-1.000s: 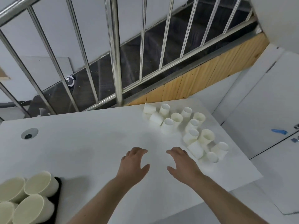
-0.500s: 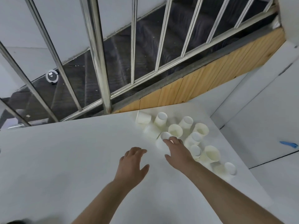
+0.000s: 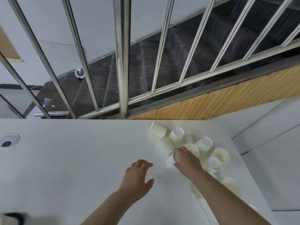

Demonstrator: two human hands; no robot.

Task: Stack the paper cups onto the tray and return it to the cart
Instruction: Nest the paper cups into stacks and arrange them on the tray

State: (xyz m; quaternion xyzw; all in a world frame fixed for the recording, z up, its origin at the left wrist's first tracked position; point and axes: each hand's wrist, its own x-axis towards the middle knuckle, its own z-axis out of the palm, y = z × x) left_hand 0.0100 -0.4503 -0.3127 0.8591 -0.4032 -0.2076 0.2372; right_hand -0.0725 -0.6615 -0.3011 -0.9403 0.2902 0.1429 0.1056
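Left hand point(image 3: 138, 177) hovers open over bare table point(image 3: 65, 159) — fingers spread, holding nothing. Right hand point(image 3: 186, 161) curls around a paper cup point(image 3: 170, 161) at the cluster's near edge; the other cups point(image 3: 204, 143) lie scattered beyond to the right — right hand nearer.

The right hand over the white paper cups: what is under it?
Under the right hand sits one small white paper cup on the white table, its fingers curled around it. The hand covers most of the cup, so the grip is unclear.
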